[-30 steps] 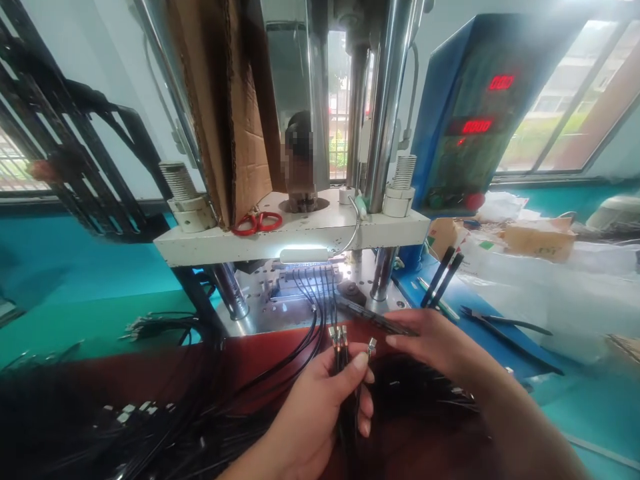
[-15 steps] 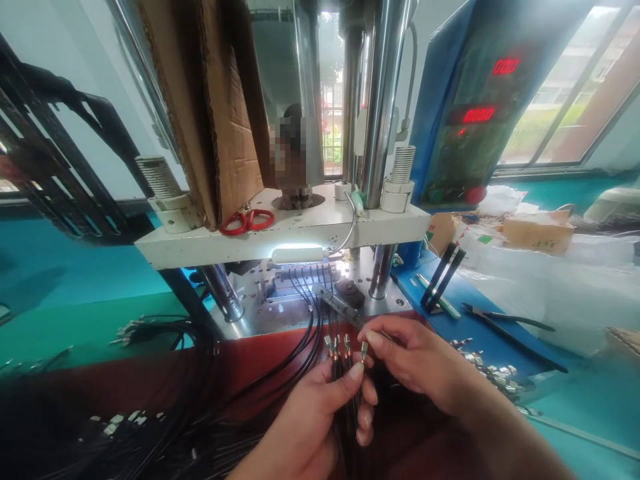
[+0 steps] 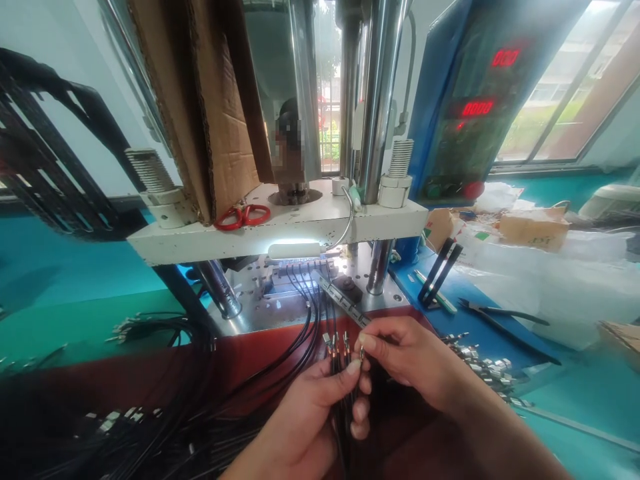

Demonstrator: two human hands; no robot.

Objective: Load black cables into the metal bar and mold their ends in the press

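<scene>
My left hand is closed around several black cables, whose metal terminals stick up above the thumb. My right hand pinches thumb and forefinger at the terminal of one cable, just above the left thumb; the fingertips partly hide it. A slotted metal strip slants from the press bed to behind my right fingers, and I cannot tell whether they hold it. Further back, more black cables run into a lit metal mould on the press bed.
Red-handled scissors lie on the white press plate beside cardboard. To the right are cutting pliers, a black stand, loose metal terminals and a blue control box. Cable bundles lie left.
My right fingertips have moved left and down onto the terminal, which showed free above the left thumb before. The slotted strip has shifted slightly. The whole view has moved a little.
</scene>
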